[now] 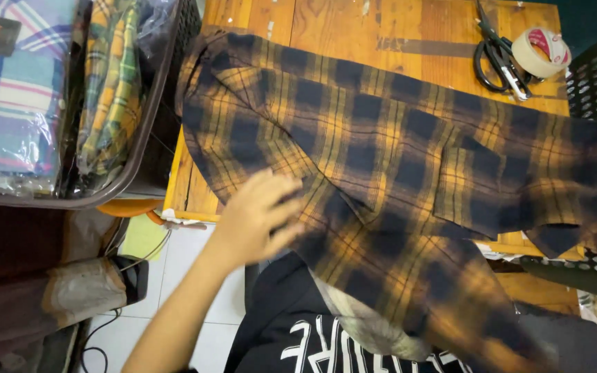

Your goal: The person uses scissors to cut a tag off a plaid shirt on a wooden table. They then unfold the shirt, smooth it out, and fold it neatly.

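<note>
Plaid shirt (395, 166), dark blue and mustard, is lying spread across the wooden table (409, 27), with its lower part hanging over the near edge toward the person's lap.

Far left: 1 plastic bin (143, 131) is holding folded checked garments in clear bags (15, 97), just beside the table's left end.

Left of centre: the left hand (257, 217) is resting on the shirt near the table's front edge, fingers spread and slightly blurred, pressing flat on the cloth rather than pinching it. Judgement: flattening is best done with the palm kept level and strokes running outward, so folds near the sleeve are not being dragged into new creases.

Centre: a chest pocket (461, 183) is facing up.

Right: black-handled scissors (495, 59) and 1 roll of tape (540, 52) are lying at the far corner, touching each other, clear of the shirt.

The right hand is not showing; its state cannot be told.
</note>
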